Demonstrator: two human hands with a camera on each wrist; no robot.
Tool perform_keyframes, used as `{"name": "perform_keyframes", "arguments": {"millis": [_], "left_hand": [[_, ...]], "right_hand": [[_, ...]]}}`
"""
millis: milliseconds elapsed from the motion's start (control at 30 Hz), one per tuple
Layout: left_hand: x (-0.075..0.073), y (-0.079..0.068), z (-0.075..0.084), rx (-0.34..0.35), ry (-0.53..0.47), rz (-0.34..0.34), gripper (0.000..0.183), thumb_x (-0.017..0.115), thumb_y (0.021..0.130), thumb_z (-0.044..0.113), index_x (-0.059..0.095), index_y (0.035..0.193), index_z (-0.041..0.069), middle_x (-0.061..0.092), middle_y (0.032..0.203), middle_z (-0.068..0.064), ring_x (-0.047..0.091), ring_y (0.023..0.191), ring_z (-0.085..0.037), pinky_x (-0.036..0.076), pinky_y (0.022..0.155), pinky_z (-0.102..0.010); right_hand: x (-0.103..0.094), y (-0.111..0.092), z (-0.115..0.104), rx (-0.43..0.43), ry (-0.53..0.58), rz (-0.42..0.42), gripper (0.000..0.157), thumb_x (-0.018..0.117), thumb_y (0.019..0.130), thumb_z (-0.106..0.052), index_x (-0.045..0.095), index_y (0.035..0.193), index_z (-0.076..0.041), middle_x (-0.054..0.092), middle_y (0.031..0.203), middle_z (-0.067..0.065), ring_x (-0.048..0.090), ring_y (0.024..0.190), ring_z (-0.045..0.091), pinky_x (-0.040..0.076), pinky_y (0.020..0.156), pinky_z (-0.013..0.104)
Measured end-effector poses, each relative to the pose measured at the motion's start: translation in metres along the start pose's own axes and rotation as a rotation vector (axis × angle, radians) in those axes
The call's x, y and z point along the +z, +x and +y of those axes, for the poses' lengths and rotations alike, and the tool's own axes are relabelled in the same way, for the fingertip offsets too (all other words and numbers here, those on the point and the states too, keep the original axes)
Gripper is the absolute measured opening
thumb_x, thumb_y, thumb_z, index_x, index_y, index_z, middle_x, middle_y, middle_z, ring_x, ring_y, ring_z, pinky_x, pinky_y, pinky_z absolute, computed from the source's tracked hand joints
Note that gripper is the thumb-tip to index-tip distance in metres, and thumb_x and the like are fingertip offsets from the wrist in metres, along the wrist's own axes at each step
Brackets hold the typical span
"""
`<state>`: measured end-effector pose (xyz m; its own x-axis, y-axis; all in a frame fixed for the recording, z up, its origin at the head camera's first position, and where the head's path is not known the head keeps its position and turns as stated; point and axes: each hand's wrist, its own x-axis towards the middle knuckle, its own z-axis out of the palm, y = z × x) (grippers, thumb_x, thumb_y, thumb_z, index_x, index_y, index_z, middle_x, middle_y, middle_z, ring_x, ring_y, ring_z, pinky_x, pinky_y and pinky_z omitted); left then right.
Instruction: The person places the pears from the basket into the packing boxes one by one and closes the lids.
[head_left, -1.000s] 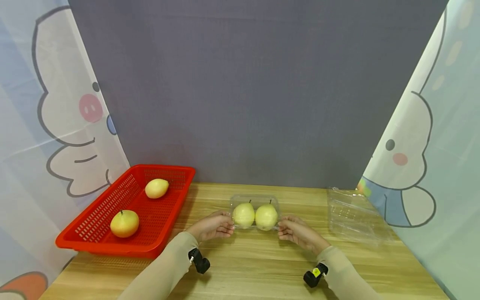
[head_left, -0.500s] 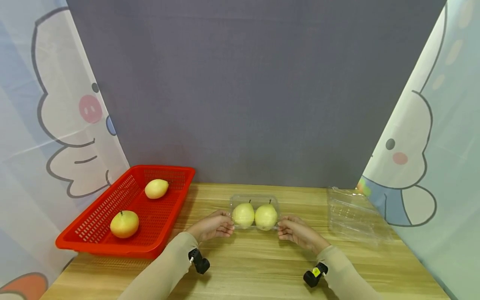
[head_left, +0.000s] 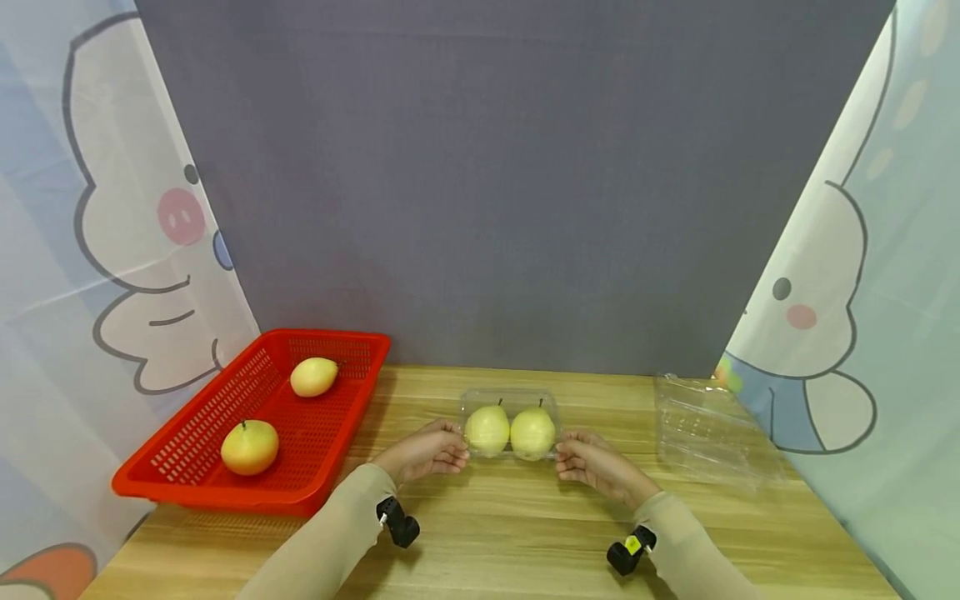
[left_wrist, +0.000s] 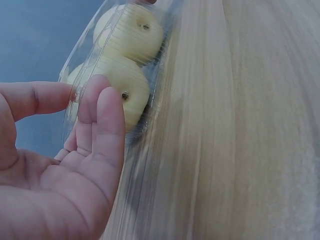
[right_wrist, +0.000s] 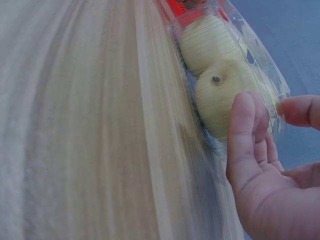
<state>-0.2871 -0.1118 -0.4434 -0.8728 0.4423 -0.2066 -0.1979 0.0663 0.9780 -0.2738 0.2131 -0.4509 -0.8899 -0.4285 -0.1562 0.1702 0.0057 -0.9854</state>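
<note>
A clear plastic fruit box (head_left: pixel 511 400) sits mid-table with two yellow-green pears (head_left: pixel 487 431) side by side inside, stems up in the head view. My left hand (head_left: pixel 426 452) pinches the box's rim at its near left corner. At the near right corner, my right hand (head_left: pixel 600 468) pinches the rim the same way. In the left wrist view the thumb and fingers (left_wrist: pixel 109 117) meet at the plastic edge. The right wrist view has clear plastic over the pears (right_wrist: pixel 215 95), with the thumb on the rim. Clear walls blur the lid's exact fit.
To the left stands a red slotted basket (head_left: pixel 300 500) holding two more pears, one near (head_left: pixel 250 447) and one far (head_left: pixel 313 377). Another clear plastic container (head_left: pixel 708 429) lies at the right side of the wooden table (head_left: pixel 510 533). A grey cloth (head_left: pixel 480 183) hangs behind.
</note>
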Motion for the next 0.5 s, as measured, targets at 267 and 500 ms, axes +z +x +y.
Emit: {"name": "perform_keyframes", "arguments": {"millis": [267,500], "left_hand": [[-0.0009,-0.0009,-0.0003,-0.008,0.005,-0.011,0.027,0.057,0.093,0.007,0.042,0.114,0.001,0.061,0.09,-0.01,0.063,0.077,-0.017,0.056,0.073,-0.028],[-0.0017,-0.0014,0.0008,-0.002,-0.001,-0.015,0.027,0.057,0.094,0.007,0.042,0.115,0.0,0.06,0.092,-0.01,0.063,0.077,-0.017,0.057,0.074,-0.029]], "right_hand": [[0.0008,-0.0005,0.0006,-0.007,0.013,0.0,0.037,0.054,0.1,-0.013,0.036,0.125,0.009,0.056,0.097,0.008,0.061,0.081,0.012,0.056,0.077,0.025],[0.0015,-0.0006,-0.0007,-0.021,0.003,-0.012,0.035,0.052,0.101,-0.013,0.035,0.124,0.009,0.055,0.097,0.007,0.059,0.081,0.012,0.055,0.077,0.024]]}}
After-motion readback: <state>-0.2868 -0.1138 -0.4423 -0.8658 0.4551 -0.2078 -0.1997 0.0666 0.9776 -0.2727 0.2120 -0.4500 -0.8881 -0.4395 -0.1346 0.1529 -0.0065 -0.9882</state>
